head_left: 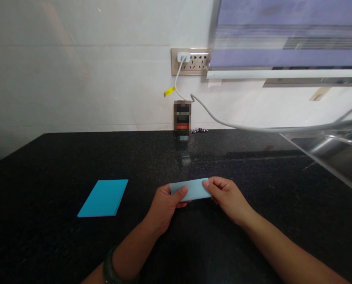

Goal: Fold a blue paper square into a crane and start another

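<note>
A pale blue strip of folded paper (196,189) is held level above the dark countertop between my two hands. My left hand (167,203) pinches its left end, thumb on top and fingers underneath. At the other end, my right hand (225,197) grips the strip near its upper right corner, thumb over the front. Most of the fingers behind the paper are hidden. To the left lies a stack of bright blue square paper sheets (104,198), apart from both hands.
A phone-like device (182,116), its screen blurred, leans on the wall with a beaded strap (200,130) beside it. A white cable runs from the wall socket (190,62). A grey hose (252,128) stretches toward the metal sink (335,154) at right. The black countertop (75,157) spans the view.
</note>
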`<state>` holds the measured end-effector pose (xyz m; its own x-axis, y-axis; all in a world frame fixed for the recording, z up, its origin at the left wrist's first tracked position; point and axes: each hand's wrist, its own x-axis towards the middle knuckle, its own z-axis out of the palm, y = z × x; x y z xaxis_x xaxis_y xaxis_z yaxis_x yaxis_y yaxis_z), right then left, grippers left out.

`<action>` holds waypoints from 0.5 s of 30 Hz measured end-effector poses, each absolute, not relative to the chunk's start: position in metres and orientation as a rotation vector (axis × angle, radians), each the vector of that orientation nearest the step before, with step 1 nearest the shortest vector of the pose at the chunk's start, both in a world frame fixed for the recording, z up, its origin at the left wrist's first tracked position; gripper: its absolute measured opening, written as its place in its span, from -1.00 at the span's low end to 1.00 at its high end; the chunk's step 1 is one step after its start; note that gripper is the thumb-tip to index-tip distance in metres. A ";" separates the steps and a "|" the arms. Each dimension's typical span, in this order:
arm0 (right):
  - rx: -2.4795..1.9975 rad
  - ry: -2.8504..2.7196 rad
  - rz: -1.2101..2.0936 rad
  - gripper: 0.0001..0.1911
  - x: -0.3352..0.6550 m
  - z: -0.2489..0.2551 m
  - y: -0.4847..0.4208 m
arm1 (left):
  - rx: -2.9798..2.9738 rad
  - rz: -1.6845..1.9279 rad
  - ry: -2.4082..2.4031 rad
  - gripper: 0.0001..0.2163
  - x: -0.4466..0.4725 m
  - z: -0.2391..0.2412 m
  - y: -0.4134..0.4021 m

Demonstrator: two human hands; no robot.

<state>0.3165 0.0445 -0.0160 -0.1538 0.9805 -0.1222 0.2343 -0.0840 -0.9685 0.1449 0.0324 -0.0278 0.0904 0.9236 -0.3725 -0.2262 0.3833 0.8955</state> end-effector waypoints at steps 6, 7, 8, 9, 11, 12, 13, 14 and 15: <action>-1.441 -1.624 1.106 -0.61 0.320 -0.035 0.055 | 1.135 1.008 1.427 -0.77 0.132 -0.037 0.045; -1.450 -1.650 1.096 -0.61 0.320 -0.038 0.057 | 1.181 1.019 1.475 -0.77 0.129 -0.039 0.047; -1.451 -1.674 1.091 -0.61 0.319 -0.041 0.059 | 1.213 1.017 1.492 -0.77 0.127 -0.040 0.050; -1.453 -1.690 1.084 -0.61 0.319 -0.043 0.061 | 1.228 0.999 1.511 -0.77 0.125 -0.041 0.052; -1.453 -1.697 1.074 -0.62 0.318 -0.046 0.064 | 1.250 0.996 1.517 -0.77 0.122 -0.042 0.055; -1.454 -1.689 1.074 -0.63 0.318 -0.048 0.066 | 1.251 0.986 1.513 -0.77 0.122 -0.043 0.057; -1.453 -1.677 1.082 -0.65 0.318 -0.049 0.068 | 1.256 0.977 1.509 -0.77 0.121 -0.044 0.058; -1.448 -1.665 1.094 -0.66 0.318 -0.049 0.069 | 1.258 0.969 1.505 -0.77 0.121 -0.044 0.058; -1.437 -1.655 1.108 -0.67 0.319 -0.050 0.071 | 1.259 0.962 1.504 -0.77 0.121 -0.045 0.059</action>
<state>0.3188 0.0705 -0.0500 -0.1668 0.9851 -0.0420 0.4141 0.0313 -0.9097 0.1213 0.0588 -0.0445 -0.0527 0.9853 -0.1626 0.2652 0.1708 0.9490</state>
